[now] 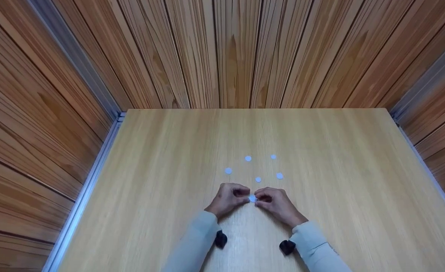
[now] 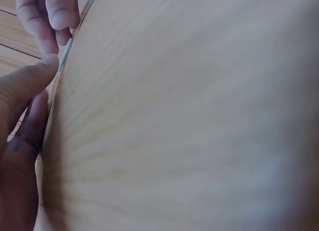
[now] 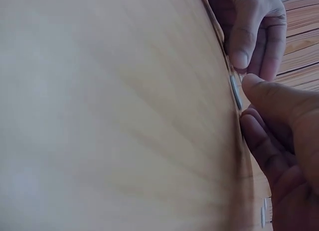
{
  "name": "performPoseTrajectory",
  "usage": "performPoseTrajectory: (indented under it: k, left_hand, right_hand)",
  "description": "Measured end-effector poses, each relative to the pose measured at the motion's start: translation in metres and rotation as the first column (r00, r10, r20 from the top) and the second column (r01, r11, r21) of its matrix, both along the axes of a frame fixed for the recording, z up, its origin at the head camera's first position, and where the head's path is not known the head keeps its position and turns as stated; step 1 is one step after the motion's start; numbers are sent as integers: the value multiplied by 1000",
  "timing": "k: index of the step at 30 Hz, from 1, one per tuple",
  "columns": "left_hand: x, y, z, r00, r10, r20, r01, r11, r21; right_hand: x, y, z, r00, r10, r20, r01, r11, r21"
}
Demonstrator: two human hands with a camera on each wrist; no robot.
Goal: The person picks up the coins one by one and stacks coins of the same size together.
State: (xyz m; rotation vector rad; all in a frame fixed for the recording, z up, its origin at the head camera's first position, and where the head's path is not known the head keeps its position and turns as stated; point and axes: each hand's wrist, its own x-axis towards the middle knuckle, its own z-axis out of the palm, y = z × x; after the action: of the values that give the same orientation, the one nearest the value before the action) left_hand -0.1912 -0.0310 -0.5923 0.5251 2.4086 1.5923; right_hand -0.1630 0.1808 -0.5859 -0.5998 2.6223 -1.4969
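A small white disc (image 1: 252, 198) lies flat at the table surface between the two hands; in the wrist views it shows nearly edge-on. My left hand (image 1: 230, 197) holds its left edge with bent fingers and thumb. From the other side, my right hand (image 1: 277, 203) holds the right edge the same way. The right wrist view shows the disc (image 3: 236, 91) as a thin pale strip among the fingertips, which hide part of it.
Several more white discs lie farther up the wooden table (image 1: 162, 158), among them a left one (image 1: 228, 170), an upper one (image 1: 248, 158) and a right one (image 1: 279, 176). Wood-panelled walls (image 1: 230, 56) stand behind and at both sides.
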Motion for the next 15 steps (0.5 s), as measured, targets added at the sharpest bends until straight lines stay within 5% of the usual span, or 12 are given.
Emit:
performPoseTrajectory:
  k: [15]
  left_hand:
    - [3,2,0,999,17,-48,-23,993,-117]
  right_hand:
    - [1,-5,-1,998,-53,28,53,998,16]
